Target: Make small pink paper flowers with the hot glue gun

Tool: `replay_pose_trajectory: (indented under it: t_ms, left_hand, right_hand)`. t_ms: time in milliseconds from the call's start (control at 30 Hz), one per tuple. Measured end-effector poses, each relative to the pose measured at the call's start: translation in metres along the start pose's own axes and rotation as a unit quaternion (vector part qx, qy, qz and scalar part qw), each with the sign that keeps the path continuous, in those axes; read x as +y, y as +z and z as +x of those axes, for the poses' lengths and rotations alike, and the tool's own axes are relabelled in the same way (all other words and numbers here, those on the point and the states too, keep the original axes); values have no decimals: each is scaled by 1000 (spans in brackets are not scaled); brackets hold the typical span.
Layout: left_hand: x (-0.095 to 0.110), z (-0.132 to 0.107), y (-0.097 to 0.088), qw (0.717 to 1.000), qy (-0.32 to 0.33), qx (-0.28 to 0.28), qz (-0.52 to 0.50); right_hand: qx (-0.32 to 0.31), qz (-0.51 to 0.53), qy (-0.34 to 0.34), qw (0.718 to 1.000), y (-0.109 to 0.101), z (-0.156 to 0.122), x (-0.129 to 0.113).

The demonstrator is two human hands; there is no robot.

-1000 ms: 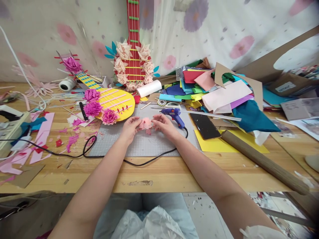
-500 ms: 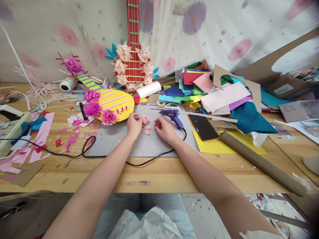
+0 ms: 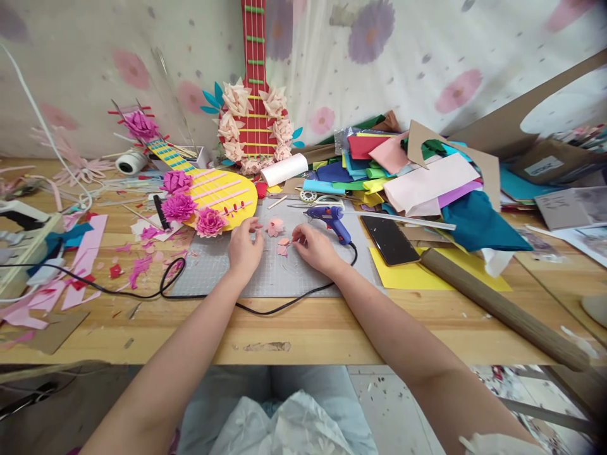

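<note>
A small pale-pink paper flower (image 3: 275, 227) sits on the grey cutting mat (image 3: 208, 272). Just left of it is my left hand (image 3: 245, 249), its thumb and fingers apart and holding nothing. My right hand (image 3: 313, 246) is low over the mat, fingers curled and tips drawn together close by the loose pink paper petals (image 3: 283, 243). Whatever those fingertips pinch, if anything, is hidden. Behind the right hand lies a blue hot glue gun (image 3: 329, 217) with a white glue stick (image 3: 403, 220) out of its back.
A yellow paper guitar (image 3: 227, 196) with magenta flowers lies at left, a red one (image 3: 256, 129) stands behind. Coloured paper (image 3: 427, 183) is heaped at right, near a phone (image 3: 389, 240) and a brown roll (image 3: 502, 309). The black cord (image 3: 270, 311) crosses in front.
My left hand has let go of the pink flower and drawn back to the left, its fingers parting. The right hand has come slightly closer to the petals.
</note>
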State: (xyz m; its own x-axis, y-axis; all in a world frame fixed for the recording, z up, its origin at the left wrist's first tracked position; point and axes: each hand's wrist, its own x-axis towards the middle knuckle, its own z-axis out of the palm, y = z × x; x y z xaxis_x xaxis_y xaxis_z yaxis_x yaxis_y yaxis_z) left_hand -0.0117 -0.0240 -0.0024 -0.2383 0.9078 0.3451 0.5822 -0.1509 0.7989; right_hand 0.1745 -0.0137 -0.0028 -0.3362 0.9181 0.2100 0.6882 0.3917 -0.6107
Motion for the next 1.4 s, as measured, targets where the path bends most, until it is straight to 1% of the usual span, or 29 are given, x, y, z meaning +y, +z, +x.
replay_pose_trajectory:
  t_ms: [67, 133, 233, 300, 367, 467, 533, 600, 700, 833, 867, 933, 1000, 1067, 1133, 1167, 1233, 1267, 1333, 1400]
  left_hand:
    - [0, -4, -2, 998, -10, -10, -60]
    - [1, -8, -2, 994, -37, -36, -98]
    - [3, -11, -2, 993, -53, -71, -83]
    - [5, -12, -1, 994, -36, -92, -51]
    - [6, -14, -1, 992, 0, -123, -32]
    - [5, -15, 0, 982, 58, -176, -20]
    - [4, -15, 0, 977, 82, -198, -3]
    - [2, -15, 0, 974, 90, -207, 20]
    - [-1, -14, 2, 973, 95, -203, 51]
    - [-4, -15, 5, 974, 104, -193, 51]
    - [-4, -15, 6, 976, 100, -186, 46]
    - [-5, -15, 7, 983, 81, -163, 29]
    - [-4, -14, 7, 990, 45, -136, -5]
    - [-3, -13, 7, 992, 2, -115, -49]
    - [-1, -11, 6, 990, -28, -103, -93]
    - [-1, -11, 6, 987, -39, -100, -119]
    - [1, -10, 5, 977, -63, -101, -178]
    - [2, -10, 5, 969, -81, -103, -210]
    - [3, -10, 5, 948, -123, -106, -272]
    - [4, -9, 5, 928, -158, -106, -320]
  right_hand:
    - [-10, 10, 3, 1000, -9, 0, 3]
    - [-25, 34, 11, 999, -20, 0, 6]
    - [-45, 69, 23, 996, -35, -2, 11]
    - [-64, 68, 27, 995, -40, -4, 13]
    - [-91, 56, 27, 994, -42, -4, 13]
    - [-137, 32, 24, 990, -43, -5, 11]
    - [-151, 23, 26, 988, -47, -6, 10]
    - [-155, 26, 38, 987, -52, -9, 13]
    - [-174, 65, 76, 980, -64, -15, 22]
    - [-237, 127, 122, 955, -85, -22, 35]
    - [-253, 122, 129, 951, -92, -24, 38]
    - [-270, 69, 144, 950, -106, -24, 42]
    - [-250, -15, 161, 955, -117, -23, 46]
    - [-188, -86, 172, 963, -123, -19, 50]
    - [-119, -113, 157, 974, -119, -13, 52]
    - [-95, -110, 144, 979, -113, -10, 53]
    - [-74, -87, 114, 987, -98, -2, 54]
    - [-63, -81, 111, 989, -89, 1, 55]
    - [-25, -78, 125, 989, -73, 6, 56]
    - [20, -74, 155, 985, -59, 8, 59]
